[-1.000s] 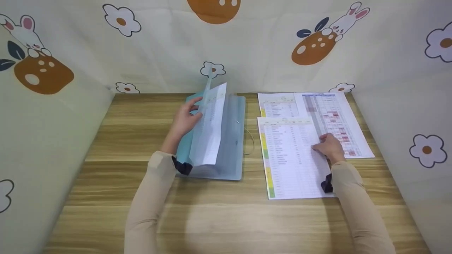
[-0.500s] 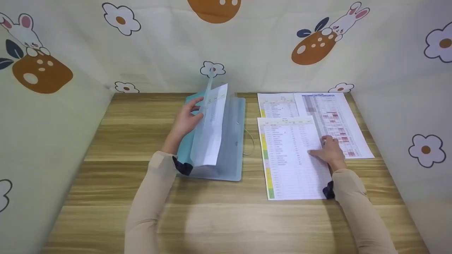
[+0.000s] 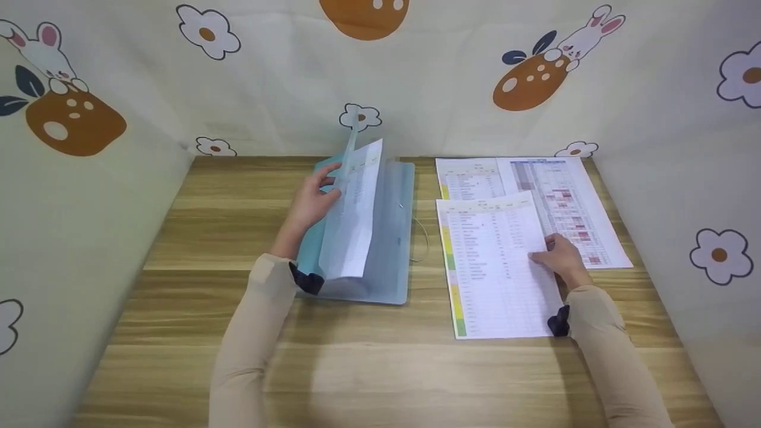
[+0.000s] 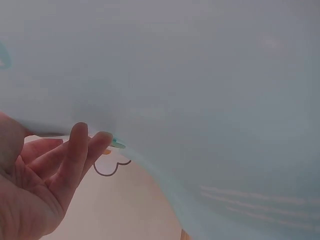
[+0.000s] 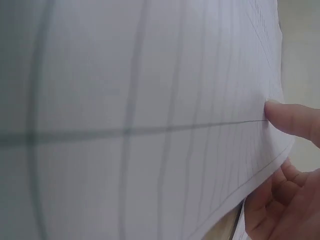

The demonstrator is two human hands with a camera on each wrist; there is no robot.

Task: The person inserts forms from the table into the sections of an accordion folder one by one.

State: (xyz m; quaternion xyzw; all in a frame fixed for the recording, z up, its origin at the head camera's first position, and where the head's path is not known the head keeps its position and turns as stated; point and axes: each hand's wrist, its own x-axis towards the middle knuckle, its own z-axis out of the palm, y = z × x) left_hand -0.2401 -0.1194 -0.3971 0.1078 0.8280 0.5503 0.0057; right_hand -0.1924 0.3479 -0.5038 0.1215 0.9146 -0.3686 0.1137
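In the head view my left hand [image 3: 312, 199] holds up the raised flap of a translucent blue-green folder [image 3: 393, 238], gripping it by its edge. A printed sheet [image 3: 359, 220] stands tilted inside, beside that flap. The left wrist view is mostly filled by the pale folder flap [image 4: 200, 90], with fingers [image 4: 75, 155] at its edge. On the right, my right hand [image 3: 562, 258] pinches the right edge of a white printed table sheet [image 3: 490, 255]. The right wrist view shows the thumb on top of this sheet [image 5: 150, 90] and the other fingers underneath.
Two more printed sheets lie at the back right: one with red cells [image 3: 594, 220], one with a yellow strip [image 3: 469, 178]. A thin elastic cord [image 3: 427, 241] loops out from the folder's right edge. Patterned cloth walls [image 3: 416, 77] enclose the wooden table [image 3: 380, 368].
My right hand has shifted its hold along the sheet's right edge, and the sheet's upper right corner has lifted slightly. The left hand and folder are nearly still.
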